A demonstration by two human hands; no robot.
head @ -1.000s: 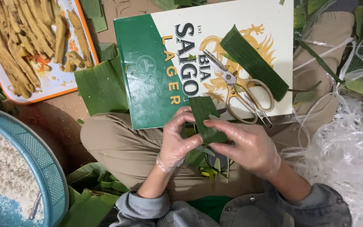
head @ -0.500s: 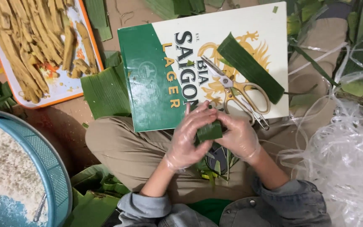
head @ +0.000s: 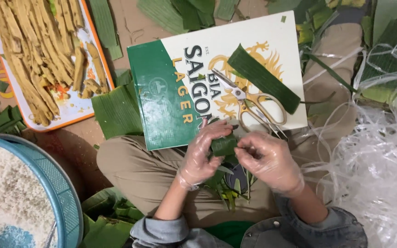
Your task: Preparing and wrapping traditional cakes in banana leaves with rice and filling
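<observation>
Your left hand [head: 203, 154] and right hand [head: 267, 160], both in thin clear gloves, meet over your lap with a small folded banana-leaf packet [head: 224, 145] between them. Your left fingers [head: 214, 131] curl over the packet's top and left edge and are clamped on it; your right fingers [head: 246, 147] pinch its right end, thumb and forefinger together on the leaf. The packet sits just below the near edge of the green-and-white cardboard box [head: 161, 105] lying flat across your knees. On that box rest gold-handled scissors [head: 249, 103] and a cut leaf strip [head: 263, 79], both apart from your hands. A tray of yellow filling strips [head: 37, 55] lies to the upper left, a blue basket of white rice [head: 65, 197] at lower left, and clear plastic string [head: 377, 160] to the right.
</observation>
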